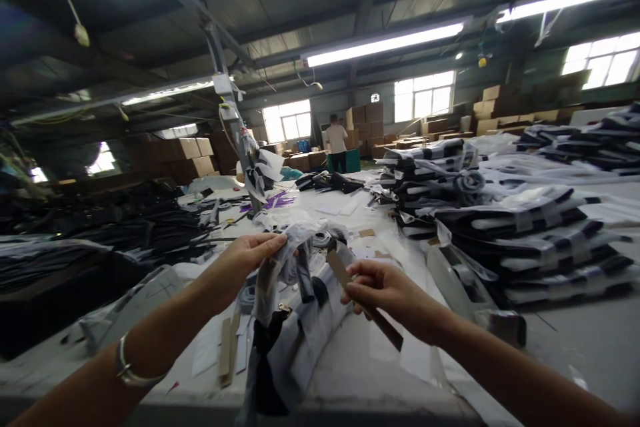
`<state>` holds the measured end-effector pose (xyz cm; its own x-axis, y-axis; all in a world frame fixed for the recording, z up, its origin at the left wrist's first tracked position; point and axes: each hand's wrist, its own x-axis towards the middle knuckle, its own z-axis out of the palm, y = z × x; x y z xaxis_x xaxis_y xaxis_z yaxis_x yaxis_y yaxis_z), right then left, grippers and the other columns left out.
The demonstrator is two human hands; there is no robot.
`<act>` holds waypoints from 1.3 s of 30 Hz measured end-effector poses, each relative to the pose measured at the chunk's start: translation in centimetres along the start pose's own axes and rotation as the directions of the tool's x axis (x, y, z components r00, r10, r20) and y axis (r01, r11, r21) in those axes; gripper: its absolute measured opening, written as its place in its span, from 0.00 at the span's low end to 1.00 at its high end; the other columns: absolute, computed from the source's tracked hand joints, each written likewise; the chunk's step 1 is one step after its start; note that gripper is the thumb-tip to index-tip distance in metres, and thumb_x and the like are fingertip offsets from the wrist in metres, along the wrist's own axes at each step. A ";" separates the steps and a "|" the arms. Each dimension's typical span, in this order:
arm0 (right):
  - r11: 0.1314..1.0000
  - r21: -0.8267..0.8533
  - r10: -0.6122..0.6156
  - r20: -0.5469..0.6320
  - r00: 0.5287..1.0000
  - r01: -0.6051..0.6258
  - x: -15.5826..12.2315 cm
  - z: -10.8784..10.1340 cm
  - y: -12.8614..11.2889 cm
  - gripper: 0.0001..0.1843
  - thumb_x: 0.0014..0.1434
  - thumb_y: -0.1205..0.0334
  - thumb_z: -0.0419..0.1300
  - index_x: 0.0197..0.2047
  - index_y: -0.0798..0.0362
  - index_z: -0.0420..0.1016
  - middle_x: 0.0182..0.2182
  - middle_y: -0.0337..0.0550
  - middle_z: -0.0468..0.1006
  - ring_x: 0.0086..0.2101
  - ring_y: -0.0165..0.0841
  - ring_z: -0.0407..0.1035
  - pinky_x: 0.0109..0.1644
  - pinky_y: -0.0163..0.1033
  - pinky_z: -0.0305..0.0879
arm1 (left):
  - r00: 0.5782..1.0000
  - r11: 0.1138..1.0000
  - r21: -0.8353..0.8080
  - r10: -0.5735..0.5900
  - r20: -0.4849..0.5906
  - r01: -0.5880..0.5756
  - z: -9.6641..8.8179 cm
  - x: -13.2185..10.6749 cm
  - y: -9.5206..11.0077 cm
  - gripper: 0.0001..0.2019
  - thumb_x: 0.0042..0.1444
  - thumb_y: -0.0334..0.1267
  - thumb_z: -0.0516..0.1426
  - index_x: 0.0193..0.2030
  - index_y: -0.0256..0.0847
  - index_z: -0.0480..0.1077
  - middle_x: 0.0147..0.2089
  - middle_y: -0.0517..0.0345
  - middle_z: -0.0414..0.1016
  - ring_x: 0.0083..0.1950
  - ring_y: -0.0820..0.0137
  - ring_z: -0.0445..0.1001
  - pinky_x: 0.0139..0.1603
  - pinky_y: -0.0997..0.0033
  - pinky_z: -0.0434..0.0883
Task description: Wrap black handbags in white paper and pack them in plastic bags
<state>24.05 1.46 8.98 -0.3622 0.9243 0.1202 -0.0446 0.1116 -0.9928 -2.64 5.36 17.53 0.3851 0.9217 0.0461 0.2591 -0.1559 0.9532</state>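
My left hand [260, 252] pinches the upper end of a translucent white plastic wrapping [295, 240] around dark fabric. Below it, the black-and-white wrapped fabric bundle [295, 340] hangs down toward the table's near edge, with a small gold-coloured metal piece [285, 307] on it. In my right hand [375, 290] is a flat brown cardboard strip [340, 268], gripped between thumb and fingers and slanting down to the right. The strip's upper end is close to the bundle; whether they touch I cannot tell. More cardboard strips [229, 350] lie on the table left of the bundle.
Tall stacks of wrapped dark items [550, 240] stand at the right, beside a grey tape dispenser-like object [463, 287]. Dark piles [125, 233] fill the left. A metal post [235, 127] rises from the table's middle. Farther back, a person [337, 142] stands near cardboard boxes [365, 121].
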 end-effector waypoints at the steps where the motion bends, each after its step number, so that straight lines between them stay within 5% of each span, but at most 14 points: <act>1: 1.000 -0.004 0.013 0.002 1.000 -0.013 -0.1 0.6 -0.3 0.20 0.56 0.48 0.67 0.43 0.54 0.74 0.35 0.45 0.82 0.29 0.29 0.71 0.32 0.34 0.64 | 1.000 1.000 0.001 0.012 0.004 -0.012 0.1 -0.1 0.0 0.23 0.56 0.58 0.60 0.41 0.37 0.79 0.36 0.51 0.81 0.37 0.63 0.75 0.40 0.70 0.68; 9: 0.997 -0.066 0.049 -0.016 0.999 -0.050 2.1 2.9 -1.3 0.21 0.54 0.42 0.67 0.31 0.54 0.77 0.19 0.32 0.67 0.19 0.24 0.60 0.21 0.30 0.55 | 0.998 0.993 0.100 0.067 0.010 -0.068 1.4 -1.0 1.1 0.23 0.55 0.59 0.61 0.43 0.38 0.79 0.35 0.55 0.79 0.36 0.65 0.74 0.39 0.72 0.67; 14: 0.998 -0.064 -0.032 -0.060 0.998 0.028 3.2 4.0 -1.8 0.22 0.54 0.40 0.66 0.31 0.53 0.78 0.15 0.31 0.65 0.16 0.23 0.55 0.19 0.31 0.49 | 0.993 0.981 0.162 0.100 0.057 -0.108 2.2 -1.6 1.4 0.22 0.58 0.57 0.59 0.45 0.40 0.78 0.37 0.56 0.80 0.37 0.66 0.74 0.38 0.73 0.67; 19: 0.952 0.276 -0.100 -0.127 0.987 0.132 4.0 5.1 -2.2 0.20 0.44 0.48 0.75 0.29 0.56 0.80 0.21 0.36 0.73 0.22 0.24 0.60 0.26 0.32 0.57 | 0.981 0.939 0.283 0.187 0.051 -0.194 2.7 -1.9 1.7 0.21 0.59 0.56 0.58 0.45 0.40 0.78 0.34 0.56 0.78 0.43 0.60 0.76 0.41 0.71 0.69; 22: 0.881 0.471 -0.057 -0.002 0.998 0.051 3.0 5.5 -2.8 0.15 0.46 0.56 0.74 0.34 0.55 0.82 0.29 0.39 0.78 0.29 0.27 0.67 0.37 0.33 0.63 | 0.978 0.927 0.310 0.201 0.063 -0.210 2.7 -2.0 1.9 0.20 0.60 0.55 0.57 0.45 0.41 0.78 0.36 0.57 0.79 0.44 0.59 0.76 0.42 0.70 0.69; 29: 0.834 0.551 0.006 0.037 0.999 -0.025 1.3 5.7 -3.6 0.11 0.45 0.68 0.68 0.36 0.55 0.82 0.34 0.39 0.80 0.33 0.28 0.68 0.42 0.35 0.61 | 0.957 0.826 0.489 0.281 0.075 -0.281 2.7 -2.4 2.4 0.17 0.63 0.51 0.55 0.50 0.46 0.79 0.38 0.59 0.81 0.48 0.57 0.77 0.46 0.69 0.69; 34: 0.770 0.635 0.055 0.035 0.998 -0.065 0.9 6.0 -4.0 0.09 0.47 0.60 0.68 0.31 0.55 0.79 0.27 0.39 0.77 0.29 0.30 0.68 0.36 0.36 0.62 | 0.935 0.774 0.555 0.353 0.020 -0.304 2.7 -2.6 2.7 0.16 0.59 0.49 0.60 0.51 0.50 0.79 0.47 0.60 0.83 0.49 0.56 0.79 0.49 0.67 0.70; 39: 0.809 0.588 0.018 -0.032 0.999 0.004 1.2 7.0 -4.2 0.17 0.54 0.48 0.70 0.37 0.54 0.80 0.29 0.39 0.78 0.28 0.29 0.69 0.33 0.34 0.63 | 0.916 0.730 0.605 0.401 0.000 -0.319 2.9 -3.0 2.9 0.16 0.58 0.48 0.60 0.52 0.51 0.79 0.52 0.60 0.81 0.53 0.54 0.78 0.56 0.61 0.69</act>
<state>17.27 -0.47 13.32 -0.3333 0.9373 0.1020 -0.5845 -0.1205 -0.8024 -0.48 1.09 19.31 0.4567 0.7818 0.4245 0.6016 -0.6229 0.5000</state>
